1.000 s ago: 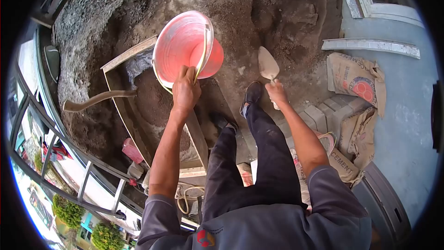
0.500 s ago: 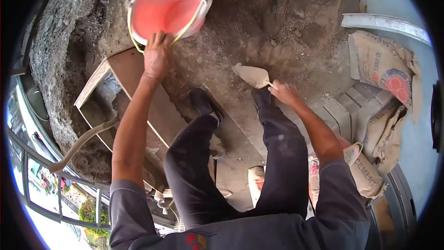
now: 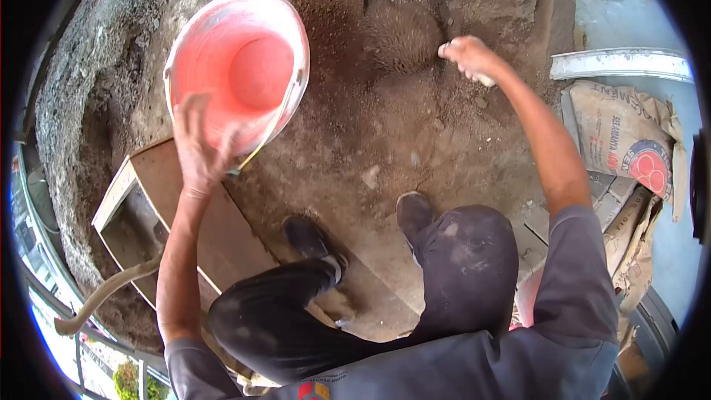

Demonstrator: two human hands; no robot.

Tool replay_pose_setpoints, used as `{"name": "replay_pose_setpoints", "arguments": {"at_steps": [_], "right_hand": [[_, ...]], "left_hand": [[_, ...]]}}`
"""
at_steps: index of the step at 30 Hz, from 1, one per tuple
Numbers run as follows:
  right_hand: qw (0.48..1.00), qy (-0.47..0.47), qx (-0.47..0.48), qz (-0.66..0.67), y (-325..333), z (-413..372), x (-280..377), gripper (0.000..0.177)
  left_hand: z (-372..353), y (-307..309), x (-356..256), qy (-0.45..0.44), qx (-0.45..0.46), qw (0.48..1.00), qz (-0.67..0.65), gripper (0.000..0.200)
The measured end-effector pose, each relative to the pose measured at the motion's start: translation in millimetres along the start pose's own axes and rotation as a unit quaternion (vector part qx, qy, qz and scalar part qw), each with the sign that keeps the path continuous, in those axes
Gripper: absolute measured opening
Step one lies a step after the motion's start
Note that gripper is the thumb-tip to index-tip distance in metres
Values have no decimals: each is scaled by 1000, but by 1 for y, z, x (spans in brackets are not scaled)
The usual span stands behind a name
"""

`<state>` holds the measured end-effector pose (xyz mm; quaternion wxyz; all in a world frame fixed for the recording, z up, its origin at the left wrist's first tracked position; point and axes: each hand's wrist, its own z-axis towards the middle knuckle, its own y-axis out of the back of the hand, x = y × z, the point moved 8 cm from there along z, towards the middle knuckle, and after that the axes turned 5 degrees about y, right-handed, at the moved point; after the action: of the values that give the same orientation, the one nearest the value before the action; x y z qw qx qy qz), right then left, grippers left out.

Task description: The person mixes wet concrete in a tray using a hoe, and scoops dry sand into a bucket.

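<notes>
A pink bucket [image 3: 261,74] with a whitish rim stands tilted on the dirt, its mouth facing me and nothing seen inside. My left hand [image 3: 198,152] is at the near rim, fingers spread and blurred, apparently free of the yellowish bail handle [image 3: 255,152]. Farther forward on the right, my right hand [image 3: 474,58] is closed around the handle of a trowel [image 3: 485,80]. The trowel's blade cannot be made out clearly against the brown soil [image 3: 404,37].
To the left lies a wooden box-like form [image 3: 200,215], with a curved wooden handle [image 3: 111,292] beside it. Cement bags [image 3: 615,130] and grey blocks [image 3: 533,230] are on the right, below a pale metal bar [image 3: 622,64]. A rough mound [image 3: 81,133] rises at left.
The bucket has come down nearer and left, and my left hand has loosened from its handle with fingers spreading. My right hand has carried the trowel forward over the soil. My knees are bent lower.
</notes>
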<state>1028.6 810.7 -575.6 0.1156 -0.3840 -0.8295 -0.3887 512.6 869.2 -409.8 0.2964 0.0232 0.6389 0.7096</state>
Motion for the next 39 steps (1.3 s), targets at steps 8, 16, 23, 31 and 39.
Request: {"name": "replay_pose_setpoints", "arguments": {"at_steps": [8,16,23,31,39], "right_hand": [[964,-54,-79,249,-26,-59,-16,33],[958,229,162,-68,-219,-86,51,29],[987,142,30,73,-103,58,118,42],[962,184,-141,-144,13,33,98,41],[960,5,-269,-71,87,-63,-37,55]], "left_hand": [[40,-5,134,335,-49,933,119,64],[44,18,171,395,31,873,-284,41],[74,59,150,421,-12,856,-300,41],[114,-21,24,398,141,862,-280,40],[194,-81,-93,335,149,884,-291,29]]}}
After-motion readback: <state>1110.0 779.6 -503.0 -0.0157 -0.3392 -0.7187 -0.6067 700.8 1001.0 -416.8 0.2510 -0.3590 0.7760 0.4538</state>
